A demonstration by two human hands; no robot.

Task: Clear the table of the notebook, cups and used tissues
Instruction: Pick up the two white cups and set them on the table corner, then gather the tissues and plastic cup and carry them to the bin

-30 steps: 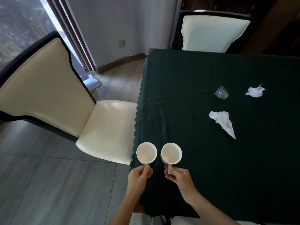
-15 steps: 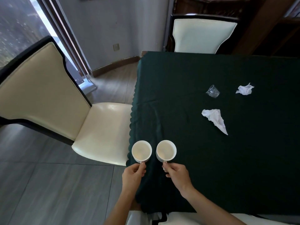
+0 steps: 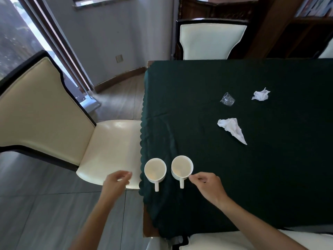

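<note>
Two white mugs stand side by side at the near left edge of the dark green table [image 3: 198, 83], handles pointing toward me: the left mug [image 3: 155, 169] and the right mug [image 3: 182, 167]. My left hand [image 3: 117, 183] hovers left of the left mug, beyond the table's edge, fingers loosely curled and holding nothing. My right hand [image 3: 207, 186] lies just right of the right mug, fingertips close to its rim, gripping nothing. Farther back lie a long crumpled tissue [image 3: 232, 129], a balled tissue [image 3: 261, 94] and a crushed clear plastic cup [image 3: 227, 99]. No notebook is in view.
A cream chair [image 3: 111, 150] stands against the table's left side, under my left hand. Another cream chair [image 3: 212, 40] is at the far end, and a white seat [image 3: 216, 242] is below me. Grey tiled floor lies to the left.
Both hands have let go of the mug handles. My left hand moved left off the table and my right hand moved right. The mugs now stand alone on the cloth.
</note>
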